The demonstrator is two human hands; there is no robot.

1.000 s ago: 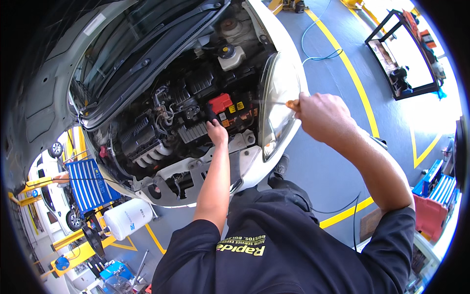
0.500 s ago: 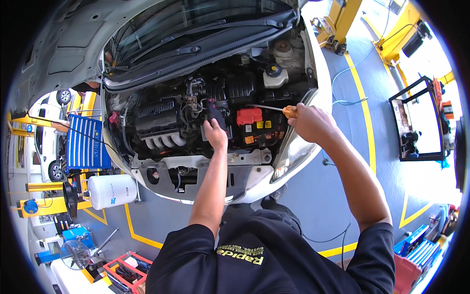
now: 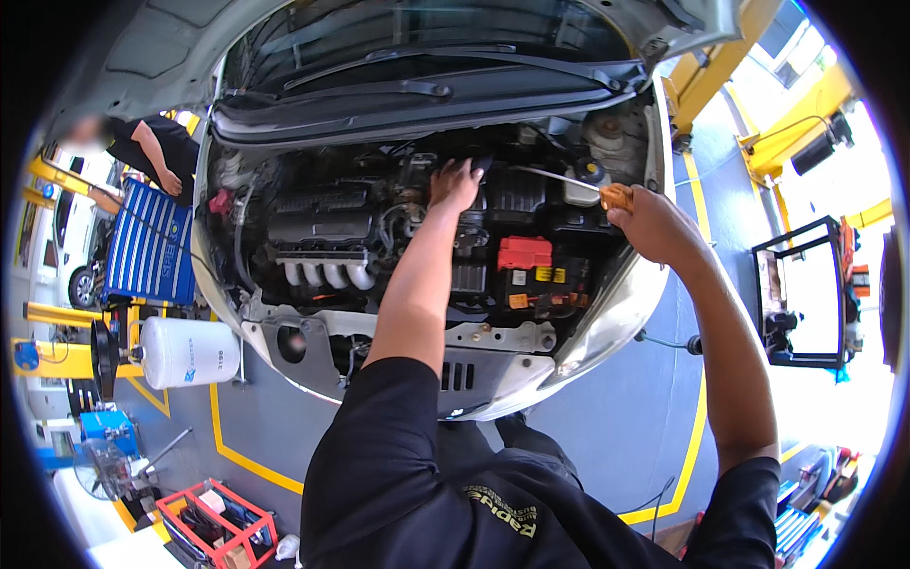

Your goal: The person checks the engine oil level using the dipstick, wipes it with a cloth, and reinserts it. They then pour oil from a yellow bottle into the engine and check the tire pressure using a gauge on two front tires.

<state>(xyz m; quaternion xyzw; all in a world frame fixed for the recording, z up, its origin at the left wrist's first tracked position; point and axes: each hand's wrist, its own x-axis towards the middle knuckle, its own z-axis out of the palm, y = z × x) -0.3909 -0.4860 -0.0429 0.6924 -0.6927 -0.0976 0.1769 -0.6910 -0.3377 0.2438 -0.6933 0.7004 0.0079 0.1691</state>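
My right hand [image 3: 656, 224] is closed round the orange handle of a long screwdriver [image 3: 559, 178]. Its thin shaft points left across the back of the engine bay. Farther left, my left hand [image 3: 457, 186] reaches deep over the engine with its fingers closed on a dark part [image 3: 485, 167], whose kind I cannot make out. Beneath that arm lies the black engine cover [image 3: 322, 220] with a pale metal manifold [image 3: 327, 272] in front. A red battery terminal cover [image 3: 524, 253] sits nearer me, below the screwdriver. The white fluid reservoir [image 3: 580, 192] is behind the right hand.
The raised hood [image 3: 156, 47] hangs over the far left. Another person's arm [image 3: 156, 156] shows beside a blue tool cabinet [image 3: 147, 242]. A white tank [image 3: 190, 352] stands left, a red tool tray [image 3: 213, 522] lower left, and a black frame [image 3: 801, 289] at right.
My left hand has moved farther into the engine bay, toward the windshield, with the dark part. The right hand still grips the screwdriver. The view has shifted, and another person has come into sight at left.
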